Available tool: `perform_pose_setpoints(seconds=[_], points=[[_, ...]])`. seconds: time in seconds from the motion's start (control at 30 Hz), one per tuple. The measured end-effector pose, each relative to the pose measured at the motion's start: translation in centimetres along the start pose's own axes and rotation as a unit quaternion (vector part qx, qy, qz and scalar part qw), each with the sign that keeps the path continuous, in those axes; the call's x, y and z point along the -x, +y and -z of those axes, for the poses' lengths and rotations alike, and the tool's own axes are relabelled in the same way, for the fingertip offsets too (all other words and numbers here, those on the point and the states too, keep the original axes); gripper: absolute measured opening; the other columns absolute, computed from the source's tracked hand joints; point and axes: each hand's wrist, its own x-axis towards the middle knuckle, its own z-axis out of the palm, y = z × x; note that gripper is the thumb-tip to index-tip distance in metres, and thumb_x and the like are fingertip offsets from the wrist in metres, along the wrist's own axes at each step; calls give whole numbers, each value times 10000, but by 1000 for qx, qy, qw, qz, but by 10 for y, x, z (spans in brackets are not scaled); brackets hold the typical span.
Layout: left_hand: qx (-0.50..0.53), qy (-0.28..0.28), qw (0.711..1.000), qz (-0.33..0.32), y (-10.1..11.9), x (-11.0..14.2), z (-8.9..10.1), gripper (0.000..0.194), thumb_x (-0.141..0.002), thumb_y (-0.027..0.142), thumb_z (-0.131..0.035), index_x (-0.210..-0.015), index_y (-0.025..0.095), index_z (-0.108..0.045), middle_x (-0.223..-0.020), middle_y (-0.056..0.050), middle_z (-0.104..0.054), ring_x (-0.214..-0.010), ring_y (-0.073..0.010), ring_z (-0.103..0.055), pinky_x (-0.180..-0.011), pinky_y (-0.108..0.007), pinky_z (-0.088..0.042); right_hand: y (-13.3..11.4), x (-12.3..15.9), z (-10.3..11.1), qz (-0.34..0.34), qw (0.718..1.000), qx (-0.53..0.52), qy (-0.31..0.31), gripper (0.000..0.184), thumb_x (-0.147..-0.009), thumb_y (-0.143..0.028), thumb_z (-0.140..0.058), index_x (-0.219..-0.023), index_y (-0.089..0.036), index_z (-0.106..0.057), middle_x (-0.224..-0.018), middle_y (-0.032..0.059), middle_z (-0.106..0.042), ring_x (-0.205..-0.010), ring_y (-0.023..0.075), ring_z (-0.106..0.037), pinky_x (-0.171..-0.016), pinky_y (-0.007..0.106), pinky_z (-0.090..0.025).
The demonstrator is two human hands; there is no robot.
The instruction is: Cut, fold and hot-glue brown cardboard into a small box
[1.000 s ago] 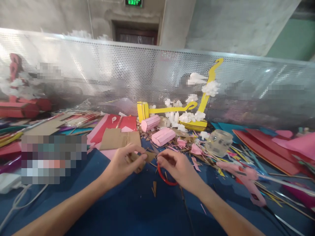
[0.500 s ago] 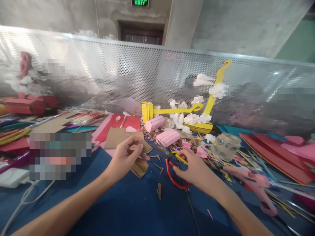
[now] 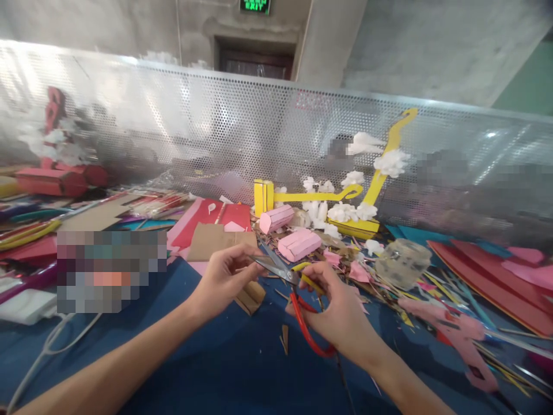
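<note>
My left hand point(image 3: 224, 275) is closed in a pinch on a thin strip of brown cardboard point(image 3: 252, 257), just above a folded brown cardboard piece point(image 3: 251, 295) lying on the blue table point(image 3: 224, 369). My right hand point(image 3: 334, 302) grips a pair of scissors with red and yellow handles point(image 3: 298, 288). The scissor blades are parted and point left, with their tips at the strip between my left fingers. Small cardboard slivers point(image 3: 284, 337) lie on the table below the hands.
Two pink paper boxes point(image 3: 298, 243) and a yellow paper model with white cotton tufts point(image 3: 345, 202) stand behind the hands, before a perforated metal screen point(image 3: 216, 138). A clear jar point(image 3: 401, 262) and pink glue gun point(image 3: 453, 331) lie right. Coloured sheets and sticks cover both sides.
My right hand picked the scissors up off the table and brought their parted blades to the strip. My left hand lifted slightly, leaving the folded cardboard piece on the table.
</note>
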Motion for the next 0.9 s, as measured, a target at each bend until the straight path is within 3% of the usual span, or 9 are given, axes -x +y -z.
perform_pose_setpoints(seconds=[0.17, 0.5, 0.73, 0.9], points=[[-5, -15, 1000, -4, -4, 1, 0, 156, -806, 278, -804, -890, 158, -750, -797, -59, -784, -730, -147, -738, -688, -222, -583, -2, 1, 3, 10, 999, 38, 11, 489, -716, -397, -893, -1031, -275, -539, -938, -15, -634, -897, 209, -668, -831, 330, -536], [-29, -16, 999, -15, 4, 1, -4, 132, -797, 298, -821, -832, 179, -777, -823, -62, -789, -726, -186, -745, -700, -291, -617, -7, 2, 7, 15, 995, 95, 2, 423, -719, -442, -873, -929, -260, -555, -867, -15, -675, -801, 214, -677, -723, 320, -510], [-14, -27, 999, -14, 0, 2, -3, 200, -802, 357, -834, -836, 168, -779, -756, -66, -776, -732, -208, -754, -706, -311, -623, -7, 2, 7, 3, 999, 44, -3, 413, -726, -461, -876, -853, -259, -539, -780, -20, -696, -739, 213, -692, -663, 309, -542], [-30, -18, 999, 1, 1, 1, -2, 234, -833, 370, -816, -814, 142, -764, -738, -70, -778, -662, -163, -719, -626, -252, -577, -5, 2, 4, -36, 998, -42, -9, 396, -765, -491, -844, -827, -263, -527, -746, -14, -703, -675, 217, -720, -633, 324, -573]])
